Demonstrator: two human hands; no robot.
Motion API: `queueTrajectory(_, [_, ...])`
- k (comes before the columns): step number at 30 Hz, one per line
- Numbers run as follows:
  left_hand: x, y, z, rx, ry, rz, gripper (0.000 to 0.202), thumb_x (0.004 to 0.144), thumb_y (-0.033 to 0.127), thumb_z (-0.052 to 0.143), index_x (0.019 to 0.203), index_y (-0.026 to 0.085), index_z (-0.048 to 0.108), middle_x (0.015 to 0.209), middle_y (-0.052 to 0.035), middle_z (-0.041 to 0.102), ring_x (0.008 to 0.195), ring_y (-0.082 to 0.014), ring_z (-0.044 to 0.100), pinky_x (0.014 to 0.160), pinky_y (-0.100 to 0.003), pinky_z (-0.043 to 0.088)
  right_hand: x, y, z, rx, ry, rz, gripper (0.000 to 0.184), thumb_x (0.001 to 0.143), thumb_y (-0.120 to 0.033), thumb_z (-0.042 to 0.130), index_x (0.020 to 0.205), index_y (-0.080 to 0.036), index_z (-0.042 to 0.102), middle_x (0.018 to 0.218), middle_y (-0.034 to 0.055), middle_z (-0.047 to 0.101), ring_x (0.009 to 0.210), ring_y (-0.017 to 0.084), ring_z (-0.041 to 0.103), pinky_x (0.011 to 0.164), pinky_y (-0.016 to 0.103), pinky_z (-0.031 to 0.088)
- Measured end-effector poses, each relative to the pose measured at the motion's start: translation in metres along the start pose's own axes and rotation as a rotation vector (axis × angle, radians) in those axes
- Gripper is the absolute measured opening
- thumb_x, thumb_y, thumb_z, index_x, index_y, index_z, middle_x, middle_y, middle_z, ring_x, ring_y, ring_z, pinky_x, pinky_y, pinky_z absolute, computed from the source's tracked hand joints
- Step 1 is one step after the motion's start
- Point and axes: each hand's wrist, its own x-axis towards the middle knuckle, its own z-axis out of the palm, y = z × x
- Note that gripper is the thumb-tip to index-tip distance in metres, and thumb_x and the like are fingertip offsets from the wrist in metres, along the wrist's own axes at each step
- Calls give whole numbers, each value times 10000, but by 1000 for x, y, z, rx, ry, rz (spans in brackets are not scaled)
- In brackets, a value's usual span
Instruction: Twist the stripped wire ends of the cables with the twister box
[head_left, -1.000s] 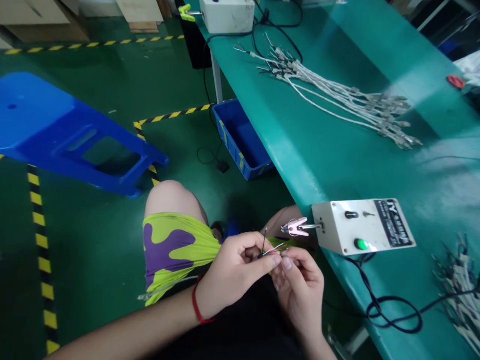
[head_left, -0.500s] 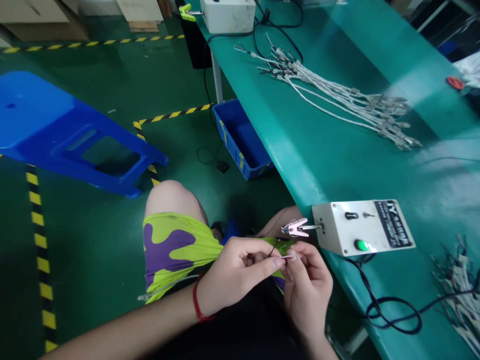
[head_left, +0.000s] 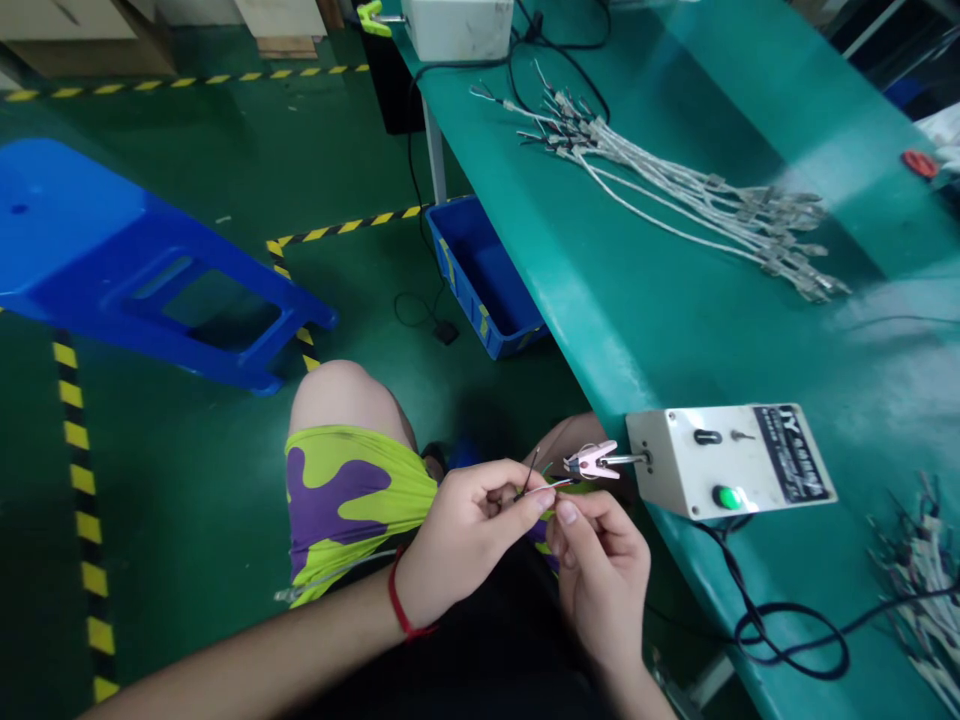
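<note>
My left hand [head_left: 469, 535] pinches the stripped end of a thin cable [head_left: 534, 485] between thumb and forefinger, with fine coloured wires fanning out. My right hand [head_left: 600, 560] is closed just below and right of it, fingertips pinching the same wire ends. Both hands sit over my lap, in front of a pink clip [head_left: 592, 461] that sticks out of a small white box [head_left: 724, 460] with a green button on the green bench [head_left: 622, 300]. The cable's grey length [head_left: 337, 575] trails left under my left wrist.
A bundle of grey cables [head_left: 697, 200] lies on the bench farther back. More cables [head_left: 922, 580] lie at the right edge. A black cord [head_left: 787, 630] loops from the box. A blue bin [head_left: 484, 275] and a tipped blue stool [head_left: 150, 270] are on the floor.
My right hand has shifted around the wire ends, rising toward the clip and then dropping back a little. The wire tips now point up toward the pink clip.
</note>
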Motion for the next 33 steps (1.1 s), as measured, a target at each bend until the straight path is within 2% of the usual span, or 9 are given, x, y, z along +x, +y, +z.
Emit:
queueTrajectory(4, [5, -6, -2, 45, 41, 15, 166, 950, 334, 754, 944, 169, 760, 784, -6, 667, 697, -127, 548, 631, -234, 422, 9, -6, 5, 70, -16, 85, 157, 957, -347, 743, 968, -191, 755, 643, -21, 582, 581, 94, 472, 559, 232, 372])
queueTrajectory(9, [12, -5, -2, 22, 96, -20, 207, 943, 369, 759, 942, 162, 752, 744, 3, 629, 636, -112, 493, 552, -221, 376, 20, -17, 9, 121, -54, 145, 497, 1044, -578, 499, 987, -158, 758, 668, 36, 641, 522, 117, 451, 483, 257, 333])
queueTrajectory(11, [15, -4, -1, -4, 106, -42, 219, 934, 377, 769, 923, 158, 749, 705, 12, 596, 610, -106, 466, 516, -213, 350, 25, -20, 10, 142, -59, 178, 550, 1043, -622, 460, 1007, -156, 750, 642, 28, 616, 510, 121, 437, 460, 257, 301])
queueTrajectory(15, [19, -4, 0, -62, 117, -45, 239, 929, 395, 778, 923, 158, 754, 666, 30, 530, 567, -87, 392, 472, -202, 296, 29, -21, 11, 225, 66, 125, 337, 1016, -498, 613, 1170, -212, 702, 682, -18, 580, 554, 108, 422, 502, 235, 324])
queueTrajectory(19, [22, -6, 2, -73, 133, -32, 257, 926, 402, 772, 951, 146, 777, 650, 22, 546, 533, -82, 386, 454, -209, 284, 29, -20, 9, 320, 116, 89, 185, 968, -388, 700, 1050, -222, 697, 692, -40, 501, 581, 105, 391, 538, 242, 355])
queueTrajectory(25, [24, -1, 3, -133, 123, -53, 223, 925, 341, 767, 1008, 136, 796, 647, 12, 610, 489, -64, 388, 434, -207, 272, 32, -14, 5, 365, 141, 115, 226, 969, -464, 697, 1005, -241, 702, 677, -46, 435, 581, 115, 336, 536, 245, 335])
queueTrajectory(27, [25, 0, 4, -145, 119, -63, 221, 921, 331, 768, 1007, 128, 789, 686, -10, 664, 483, -64, 416, 428, -209, 285, 34, -12, 4, 353, 134, 125, 253, 962, -473, 709, 1053, -237, 717, 669, -53, 416, 571, 110, 289, 528, 239, 311])
queueTrajectory(30, [27, 0, 6, -166, 103, -66, 199, 920, 315, 768, 985, 127, 767, 861, -72, 773, 482, -60, 452, 425, -213, 313, 37, -10, 3, 327, 124, 115, 316, 962, -485, 709, 1148, -230, 725, 632, -68, 380, 546, 107, 229, 514, 242, 286])
queueTrajectory(33, [28, -2, 9, -194, 87, -38, 165, 915, 300, 771, 931, 139, 741, 1044, -109, 808, 512, -62, 485, 444, -212, 365, 38, -9, 3, 308, 128, 96, 310, 967, -485, 703, 1151, -237, 731, 605, -75, 363, 528, 106, 221, 503, 243, 278])
